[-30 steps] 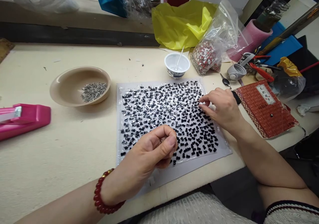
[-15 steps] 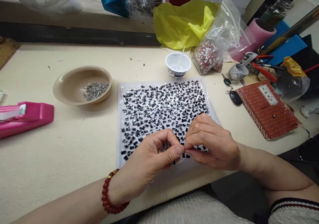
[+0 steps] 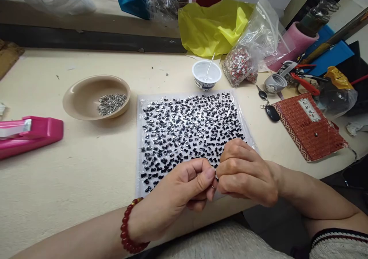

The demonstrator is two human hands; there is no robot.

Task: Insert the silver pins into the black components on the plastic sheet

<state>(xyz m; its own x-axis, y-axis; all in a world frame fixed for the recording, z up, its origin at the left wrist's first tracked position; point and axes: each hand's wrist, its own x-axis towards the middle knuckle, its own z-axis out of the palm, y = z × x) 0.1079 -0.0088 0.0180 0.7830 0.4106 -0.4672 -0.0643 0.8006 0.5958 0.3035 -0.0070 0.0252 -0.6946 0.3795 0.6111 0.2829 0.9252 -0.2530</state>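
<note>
My left hand [image 3: 191,184], with a red bead bracelet [image 3: 128,226] at its wrist, is closed, thumb pressed to the forefinger. A tiny metal glint shows by its fingertips; the silver pins in its palm are now hidden by the fingers. My right hand [image 3: 247,172] is closed in a pinch, its fingertips meeting the left ones; what it pinches is too small to make out. Both hands are over the near edge of a plastic-covered white sheet [image 3: 140,136], dotted with many small glossy black pieces [image 3: 178,128], some with thin pins standing up.
A beige bowl [image 3: 77,98] with silver pins [image 3: 112,103] stands left, beyond a pink tape dispenser [image 3: 43,132]. Behind the sheet are a white cup [image 3: 206,75] with a stick and a bag of red-and-white pieces [image 3: 240,65]. Right lie a black key fob [image 3: 271,113] and red pouch [image 3: 312,128].
Both hands have moved slightly down toward me. The left fingers have curled, covering the pins seen in the palm before. The right hand has turned, knuckles more toward the camera.
</note>
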